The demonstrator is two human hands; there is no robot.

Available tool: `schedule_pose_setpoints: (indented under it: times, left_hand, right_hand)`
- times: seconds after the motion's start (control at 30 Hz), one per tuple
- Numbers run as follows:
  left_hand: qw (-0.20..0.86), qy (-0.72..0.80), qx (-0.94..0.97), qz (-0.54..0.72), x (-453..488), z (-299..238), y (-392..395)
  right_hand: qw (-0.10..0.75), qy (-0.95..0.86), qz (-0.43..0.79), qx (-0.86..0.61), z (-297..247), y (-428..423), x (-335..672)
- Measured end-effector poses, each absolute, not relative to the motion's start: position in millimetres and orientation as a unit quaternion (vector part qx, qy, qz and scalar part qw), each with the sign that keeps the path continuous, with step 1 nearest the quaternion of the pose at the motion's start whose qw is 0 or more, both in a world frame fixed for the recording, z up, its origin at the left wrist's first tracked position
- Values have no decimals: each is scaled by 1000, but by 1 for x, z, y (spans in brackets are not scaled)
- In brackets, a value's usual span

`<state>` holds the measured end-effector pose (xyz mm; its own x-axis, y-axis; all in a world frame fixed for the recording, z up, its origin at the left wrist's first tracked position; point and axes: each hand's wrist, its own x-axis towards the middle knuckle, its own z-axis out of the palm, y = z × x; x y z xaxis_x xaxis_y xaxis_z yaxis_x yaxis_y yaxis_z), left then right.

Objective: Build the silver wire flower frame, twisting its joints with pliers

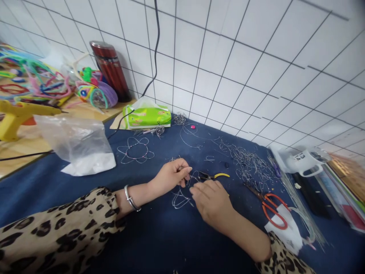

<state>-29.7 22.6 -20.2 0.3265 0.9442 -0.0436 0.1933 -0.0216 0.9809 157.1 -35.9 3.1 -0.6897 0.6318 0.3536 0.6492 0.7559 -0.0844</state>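
My left hand (172,175) is closed in a pinch on a thin silver wire piece, whose bent loops (180,199) hang below the fingers. My right hand (212,203) is just to the right, its fingers curled together with their tips turned down toward the wire. Whatever lies within those fingers is hidden. Pliers with yellow handles (221,175) show right behind my right hand, partly covered by it; I cannot tell whether it touches them. A flower-shaped wire frame (137,150) rests on the blue cloth further left.
Tangled wire offcuts (252,161) spread at the right, near orange-handled scissors (275,213) and a white mug (305,163). A plastic bag (82,144), green tissue pack (148,117), red flask (111,70) and yellow glue gun (17,116) stand or lie leftward. A tiled wall closes the back.
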Motion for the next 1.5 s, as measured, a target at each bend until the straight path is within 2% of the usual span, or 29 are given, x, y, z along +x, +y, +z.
schedule_pose_setpoints:
  times: [0.07, 0.2, 0.53, 0.8, 1.1, 1.23, 1.5]
  left_hand:
    - [540, 461, 612, 347, -30, -22, 24]
    - [568, 449, 612, 318, -32, -22, 29]
    - [599, 417, 622, 286, -36, -15, 36]
    - [564, 392, 672, 278, -39, -9, 38]
    - [579, 327, 711, 228, -31, 22, 36]
    - [573, 292, 740, 197, -19, 36, 39]
    - [546, 284, 768, 175, 8, 43, 54]
  right_hand:
    - [203, -888, -4, -412, -1, -28, 160]
    - [250, -857, 45, -448, -4, -18, 169]
    - [340, -829, 129, -424, -12, -20, 173]
    - [407, -784, 208, -420, -5, -22, 180]
    - [467, -648, 340, -495, 7, -21, 189]
    - [462, -609, 425, -484, 7, -16, 193]
    - [418, -532, 640, -366, -5, -10, 198]
